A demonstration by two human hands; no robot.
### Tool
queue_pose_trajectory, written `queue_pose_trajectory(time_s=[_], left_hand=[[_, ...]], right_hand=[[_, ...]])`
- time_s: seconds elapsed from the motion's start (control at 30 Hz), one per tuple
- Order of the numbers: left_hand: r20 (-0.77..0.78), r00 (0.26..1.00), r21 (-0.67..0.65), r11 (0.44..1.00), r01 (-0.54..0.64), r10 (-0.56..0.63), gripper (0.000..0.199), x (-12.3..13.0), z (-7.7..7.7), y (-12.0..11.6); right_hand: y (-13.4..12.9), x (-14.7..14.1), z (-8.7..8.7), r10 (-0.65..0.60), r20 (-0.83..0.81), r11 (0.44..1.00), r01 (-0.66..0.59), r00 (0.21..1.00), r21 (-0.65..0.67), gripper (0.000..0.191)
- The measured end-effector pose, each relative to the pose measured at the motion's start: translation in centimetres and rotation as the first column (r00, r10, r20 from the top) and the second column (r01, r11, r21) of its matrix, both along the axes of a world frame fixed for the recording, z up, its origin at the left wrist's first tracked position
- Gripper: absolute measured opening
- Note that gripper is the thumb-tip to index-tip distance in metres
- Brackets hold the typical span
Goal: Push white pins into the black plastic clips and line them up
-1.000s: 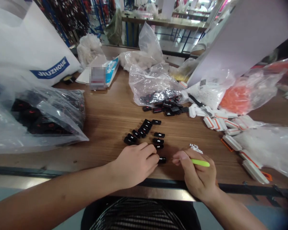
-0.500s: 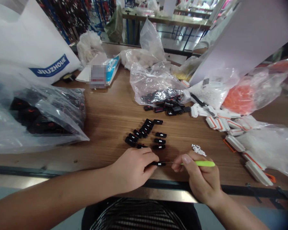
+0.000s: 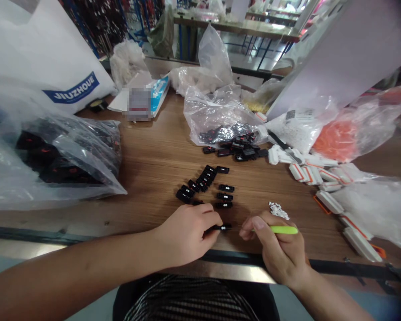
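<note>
Between the thumb and fingers of my left hand [image 3: 189,234] is a small black part [image 3: 224,227] with white dots, low over the table's front edge. My right hand [image 3: 277,243] is closed around a bright green tool [image 3: 284,229], its tip side toward the black part; the thin tip is hard to make out. Several black parts with white dots [image 3: 205,178] lie beyond my left hand, some in a slanting row and others in a short column [image 3: 225,196]. A small pile of white pieces [image 3: 278,210] lies just beyond my right hand.
A clear bag of black parts [image 3: 63,156] stands at the left. More loose black parts [image 3: 243,149] spill before another clear bag [image 3: 214,111]. White cases with orange edges [image 3: 330,201] line the right side, beside bags of white [image 3: 297,127] and orange pieces [image 3: 336,138].
The view has shifted slightly, moving the table items a little to the right. Both hands keep nearly the same pose, and the gap between my right fingertips and the black part looks about the same.
</note>
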State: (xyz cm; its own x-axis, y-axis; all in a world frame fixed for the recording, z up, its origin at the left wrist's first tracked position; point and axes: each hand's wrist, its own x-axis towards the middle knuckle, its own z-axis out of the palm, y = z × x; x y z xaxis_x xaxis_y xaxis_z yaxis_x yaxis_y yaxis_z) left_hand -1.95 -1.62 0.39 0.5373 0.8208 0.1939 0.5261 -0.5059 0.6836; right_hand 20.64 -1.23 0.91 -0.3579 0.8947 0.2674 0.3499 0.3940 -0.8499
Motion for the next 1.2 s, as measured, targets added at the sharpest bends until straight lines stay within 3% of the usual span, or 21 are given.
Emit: queue_pose_trajectory(time_s=[0.27, 0.5, 1.2], left_hand=[[-0.009, 1.000, -0.031, 0.999, 0.006, -0.006, 0.011, 0.00, 0.17, -0.06], [0.009, 1.000, -0.017, 1.000, 0.007, -0.007, 0.010, -0.05, 0.06, 0.09], [-0.021, 1.000, -0.028, 1.000, 0.004, -0.004, 0.011, -0.11, 0.27, 0.03]], right_hand=[[0.13, 0.14, 0.11, 0.136, 0.072, 0.990, -0.138, 0.988, 0.035, 0.021], [-0.14, 0.12, 0.05, 0.046, -0.029, 0.997, -0.044, 0.998, 0.061, 0.028], [-0.43, -0.10, 0.07, 0.085, 0.038, 0.991, -0.088, 0.996, 0.096, 0.025]])
